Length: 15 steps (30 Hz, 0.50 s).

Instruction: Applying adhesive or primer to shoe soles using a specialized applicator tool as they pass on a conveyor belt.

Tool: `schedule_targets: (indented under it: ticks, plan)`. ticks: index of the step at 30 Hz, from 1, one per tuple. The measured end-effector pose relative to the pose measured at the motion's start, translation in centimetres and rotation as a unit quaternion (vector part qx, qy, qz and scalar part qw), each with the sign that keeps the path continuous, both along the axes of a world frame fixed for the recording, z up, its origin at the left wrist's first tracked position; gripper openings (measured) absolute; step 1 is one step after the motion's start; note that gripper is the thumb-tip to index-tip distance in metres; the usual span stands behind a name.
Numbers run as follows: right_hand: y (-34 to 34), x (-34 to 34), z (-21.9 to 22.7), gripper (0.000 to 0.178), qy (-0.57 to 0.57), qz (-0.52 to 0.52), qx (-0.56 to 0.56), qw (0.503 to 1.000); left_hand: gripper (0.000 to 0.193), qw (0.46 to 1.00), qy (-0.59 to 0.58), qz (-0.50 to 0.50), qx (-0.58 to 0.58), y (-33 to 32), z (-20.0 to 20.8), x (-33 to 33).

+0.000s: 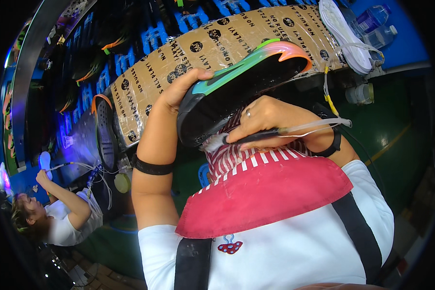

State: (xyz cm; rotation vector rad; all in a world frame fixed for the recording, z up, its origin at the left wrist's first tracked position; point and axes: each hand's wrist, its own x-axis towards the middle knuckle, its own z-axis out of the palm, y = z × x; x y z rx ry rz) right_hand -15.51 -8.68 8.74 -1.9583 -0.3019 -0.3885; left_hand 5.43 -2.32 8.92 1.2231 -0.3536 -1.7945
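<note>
My left hand is closed around the edge of a shoe sole, which is tilted so that its black hollow inside faces me. The rim fades from dark to green and then orange at the far right end. In my right hand is a brush with a black handle, pale bristles and a clear tube running from its back end. The bristles lie at the near left end of the sole, by its lower edge; I cannot tell whether they touch it. A ring is on one finger of my right hand.
Behind the sole lies a cardboard-covered work surface. White soles and plastic bottles are at the far right, a dark sole at the left. A co-worker sits far left, and more soles stand on blue racks.
</note>
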Motion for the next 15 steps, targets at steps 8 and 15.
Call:
schedule_targets:
  ticks: [8,15]
  plan:
    - [0.3,-0.5,-0.4,0.022,0.065,-0.028,-0.097,0.993,0.032,0.979,-0.165,-0.115,-0.019,-0.9,-1.0,1.3]
    - [0.1,-0.4,-0.1,0.020,0.008,-0.078,-0.063,0.995,0.033,0.972,-0.210,-0.108,0.005,-0.8,0.0,1.6]
